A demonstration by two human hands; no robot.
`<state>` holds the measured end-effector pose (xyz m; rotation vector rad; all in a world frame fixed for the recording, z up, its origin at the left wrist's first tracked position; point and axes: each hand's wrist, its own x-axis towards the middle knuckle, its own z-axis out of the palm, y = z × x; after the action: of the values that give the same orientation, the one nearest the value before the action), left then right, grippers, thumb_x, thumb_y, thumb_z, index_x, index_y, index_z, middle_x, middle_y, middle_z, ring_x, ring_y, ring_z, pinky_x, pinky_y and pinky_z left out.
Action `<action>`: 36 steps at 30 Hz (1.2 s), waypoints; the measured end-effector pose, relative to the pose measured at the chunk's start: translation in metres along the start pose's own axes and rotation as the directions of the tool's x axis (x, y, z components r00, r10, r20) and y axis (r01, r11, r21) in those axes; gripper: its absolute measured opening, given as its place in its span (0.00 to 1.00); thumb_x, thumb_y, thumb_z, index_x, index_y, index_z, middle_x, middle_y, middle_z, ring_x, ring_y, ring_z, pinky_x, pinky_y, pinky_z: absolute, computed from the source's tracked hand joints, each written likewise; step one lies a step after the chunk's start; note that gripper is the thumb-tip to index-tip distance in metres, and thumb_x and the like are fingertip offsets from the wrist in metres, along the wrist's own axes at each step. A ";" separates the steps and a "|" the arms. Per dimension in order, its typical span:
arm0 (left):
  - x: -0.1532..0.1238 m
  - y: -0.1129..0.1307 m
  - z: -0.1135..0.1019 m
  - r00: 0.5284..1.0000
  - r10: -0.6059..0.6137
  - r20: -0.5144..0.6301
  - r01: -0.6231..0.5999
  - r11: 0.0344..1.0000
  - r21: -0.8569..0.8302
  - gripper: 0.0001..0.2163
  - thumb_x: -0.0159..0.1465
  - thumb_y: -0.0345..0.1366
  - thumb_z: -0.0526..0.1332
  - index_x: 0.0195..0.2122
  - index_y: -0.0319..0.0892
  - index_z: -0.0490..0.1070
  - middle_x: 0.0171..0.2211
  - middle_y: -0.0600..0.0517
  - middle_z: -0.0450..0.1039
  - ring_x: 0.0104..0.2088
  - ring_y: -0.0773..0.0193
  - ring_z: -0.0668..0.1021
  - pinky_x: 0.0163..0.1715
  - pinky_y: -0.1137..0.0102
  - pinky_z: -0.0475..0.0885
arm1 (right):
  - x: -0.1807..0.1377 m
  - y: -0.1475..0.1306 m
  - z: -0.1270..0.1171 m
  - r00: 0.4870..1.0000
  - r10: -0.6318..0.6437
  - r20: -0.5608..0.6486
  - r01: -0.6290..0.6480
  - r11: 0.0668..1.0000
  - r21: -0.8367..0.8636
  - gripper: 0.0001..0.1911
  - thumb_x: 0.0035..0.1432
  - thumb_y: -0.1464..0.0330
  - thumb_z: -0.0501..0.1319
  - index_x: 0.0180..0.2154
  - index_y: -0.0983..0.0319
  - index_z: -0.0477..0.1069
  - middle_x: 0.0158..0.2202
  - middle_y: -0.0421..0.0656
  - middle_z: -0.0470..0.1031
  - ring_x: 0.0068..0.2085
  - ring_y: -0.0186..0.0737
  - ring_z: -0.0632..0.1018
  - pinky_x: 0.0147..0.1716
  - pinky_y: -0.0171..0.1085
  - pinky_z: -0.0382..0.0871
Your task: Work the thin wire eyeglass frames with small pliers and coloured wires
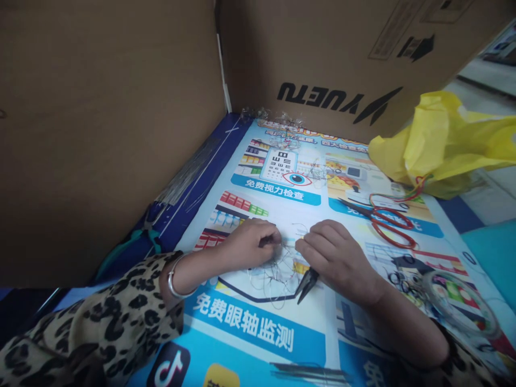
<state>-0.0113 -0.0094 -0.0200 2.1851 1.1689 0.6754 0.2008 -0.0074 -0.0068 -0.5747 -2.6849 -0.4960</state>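
My left hand (245, 244) and my right hand (332, 255) rest close together on a printed poster (262, 328) that covers the table. Both have their fingers pinched on thin wire (278, 266), which loops in a tangle between and below them. A dark pointed tool (306, 282), like small pliers, sticks out from under my right palm. I wear a leopard-print sleeve and a silver bangle (173, 282) on the left wrist.
Red-handled scissors (387, 220) lie to the right. A yellow plastic bag (447, 142) sits at the back right. Cardboard walls (100, 107) stand left and behind. A bundle of straight wires (185, 174) and green-handled pliers (137, 239) lie along the left wall. A clear spool (459, 303) lies at the right.
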 end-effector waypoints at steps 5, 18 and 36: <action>0.000 -0.003 0.002 0.998 0.061 -0.010 -0.061 0.997 -0.046 0.05 0.55 0.26 0.57 0.29 0.39 0.72 0.29 0.51 0.73 0.34 0.65 0.73 0.36 0.71 0.67 | -0.001 0.000 0.001 1.000 0.020 0.005 -0.020 1.000 0.007 0.08 0.59 0.75 0.53 0.33 0.64 0.71 0.28 0.45 0.72 0.36 0.42 0.67 0.40 0.43 0.61; 0.001 -0.005 0.002 0.995 0.097 0.001 -0.096 0.990 -0.099 0.08 0.55 0.23 0.54 0.27 0.39 0.72 0.30 0.52 0.72 0.34 0.66 0.73 0.36 0.72 0.68 | -0.004 0.002 0.007 0.991 0.137 -0.006 -0.134 0.976 0.169 0.07 0.58 0.75 0.53 0.33 0.63 0.69 0.29 0.46 0.72 0.37 0.43 0.68 0.37 0.42 0.59; 0.003 -0.004 0.001 0.997 0.071 0.043 -0.070 0.997 -0.020 0.07 0.53 0.25 0.55 0.27 0.40 0.71 0.27 0.53 0.72 0.30 0.66 0.72 0.32 0.73 0.64 | -0.005 0.003 0.010 0.987 0.156 -0.039 -0.144 0.967 0.211 0.07 0.57 0.74 0.53 0.33 0.63 0.69 0.30 0.47 0.72 0.36 0.43 0.68 0.36 0.42 0.59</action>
<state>-0.0111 -0.0053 -0.0227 2.2234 1.0635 0.6621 0.2040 -0.0021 -0.0167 -0.6855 -2.5735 -0.1843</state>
